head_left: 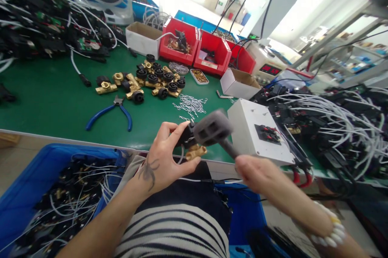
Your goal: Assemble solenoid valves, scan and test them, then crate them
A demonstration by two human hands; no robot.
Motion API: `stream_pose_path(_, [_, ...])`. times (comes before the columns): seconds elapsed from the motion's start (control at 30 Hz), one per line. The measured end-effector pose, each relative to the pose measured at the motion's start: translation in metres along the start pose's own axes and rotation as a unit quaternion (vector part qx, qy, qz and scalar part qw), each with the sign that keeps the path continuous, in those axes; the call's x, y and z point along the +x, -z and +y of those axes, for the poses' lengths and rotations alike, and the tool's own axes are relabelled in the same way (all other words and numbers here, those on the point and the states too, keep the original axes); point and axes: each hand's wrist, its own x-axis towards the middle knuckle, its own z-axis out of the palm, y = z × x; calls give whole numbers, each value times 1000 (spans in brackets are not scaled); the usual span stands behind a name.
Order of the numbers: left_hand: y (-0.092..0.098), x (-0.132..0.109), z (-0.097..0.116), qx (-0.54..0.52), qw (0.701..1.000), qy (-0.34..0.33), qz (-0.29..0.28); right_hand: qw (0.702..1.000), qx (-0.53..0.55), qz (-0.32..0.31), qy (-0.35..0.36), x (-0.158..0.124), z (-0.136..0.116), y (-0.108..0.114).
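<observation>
The left grip [169,157] pinches a black housing [188,136] with brass valve [195,152] between thumb and fingers, toward two o'clock, near the front edge of the green worktop [54,108]. The right grip [254,172] is wrapped on a mallet [214,126]; contact I cannot tell. Bare surface spreads toward ten o'clock until pliers [125,117]; a white box [247,129] limits three o'clock.

Bright glare floods in past the far edge of the green worktop [60,108], bleaching the background; I see the mallet [214,126] motion-blurred, shelving [368,54] beyond the far right corner soft.
</observation>
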Motion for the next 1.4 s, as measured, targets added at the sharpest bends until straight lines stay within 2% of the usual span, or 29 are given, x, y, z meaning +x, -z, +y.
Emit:
stream_pose_path(0.07, [0, 1, 0, -9, 1000, 7, 3, 997, -57, -48, -21, 0, -1, 1])
stream_pose_path(0.13, [-1, 1, 0, -8, 1000, 1, 5, 999, -49, 1, 0, -2, -5, 5])
stream_pose_path(0.2, [-2, 2, 0, 7, 1000, -14, 5, 995, 19, 87, 34, -4, -5, 7])
stream_pose_path(0.23, [-2, 2, 0, 14, 1000, -21, 4, 991, 53, 111, 43, -5, -4, 6])
stream_pose_path(0.27, [-3, 2, 1, 18, 1000, -25, 4, 991, 71, 106, 41, -4, -1, 5])
stream_pose_path(0.3, [-3, 2, 1, 22, 999, -24, 3, 994, 67, 78, 28, -3, 2, 3])
stream_pose_path(0.37, [-2, 2, 0, 20, 1000, -13, 5, 1000, 7, -23, -20, 1, 6, 2])
stream_pose_path(0.43, [-1, 2, -1, 12, 1000, -2, 7, 996, -47, -66, -38, 3, 5, 4])
stream_pose_path(0.47, [-2, 2, -1, 12, 1000, -3, 7, 997, -49, -47, -31, 2, 2, 5])
stream_pose_path(0.57, [-3, 3, -1, 26, 999, -24, 7, 995, 33, 87, 33, 0, -7, 8])
stream_pose_path(0.6, [-4, 4, 0, 33, 999, -31, 6, 991, 61, 114, 44, 0, -8, 7])
stream_pose_path(0.67, [-4, 4, 0, 40, 999, -37, 3, 994, 55, 90, 32, 1, -8, 3])
stream_pose_path(0.73, [-4, 4, 1, 34, 999, -27, 2, 1000, -15, -3, -8, 3, -6, 0])
stream_pose_path(0.8, [-3, 4, 1, 24, 1000, -20, 1, 997, -61, -37, -15, 2, -7, 2])
stream_pose_path(0.83, [-3, 4, 1, 21, 1000, -20, -1, 998, -54, -15, -4, 1, -9, 4])
stream_pose_path(0.93, [-4, 4, 1, 25, 999, -27, -7, 993, 44, 105, 43, -2, -9, 8])
stream_pose_path(0.97, [-4, 4, 1, 26, 999, -26, -8, 991, 67, 112, 42, -2, -7, 8])
stream_pose_path(1.0, [-4, 4, 1, 25, 999, -22, -8, 993, 69, 93, 29, -1, -5, 6])
stream_pose_path(1.1, [-4, 3, 1, 10, 1000, -2, -5, 998, -15, -48, -40, 3, 2, 3])
stream_pose_path(1.13, [-4, 3, 1, 6, 1000, 2, -4, 996, -39, -69, -48, 3, 2, 4])
stream_pose_path(1.17, [-4, 3, 1, 4, 1000, 3, -3, 997, -43, -56, -43, 3, 1, 5])
stream_pose_path(1.27, [-5, 4, 0, 7, 1000, -17, -3, 997, 34, 72, 6, -1, -3, 6])
stream_pose_path(1.3, [-5, 4, 1, 8, 1000, -22, -3, 995, 57, 87, 8, -2, -3, 5])
stream_pose_path(1.33, [-5, 4, 1, 7, 1000, -21, -4, 995, 69, 77, 1, -2, -2, 3])
stream_pose_path(1.4, [-5, 4, 1, 0, 1000, -12, 0, 998, 47, -6, -37, -1, 0, -1])
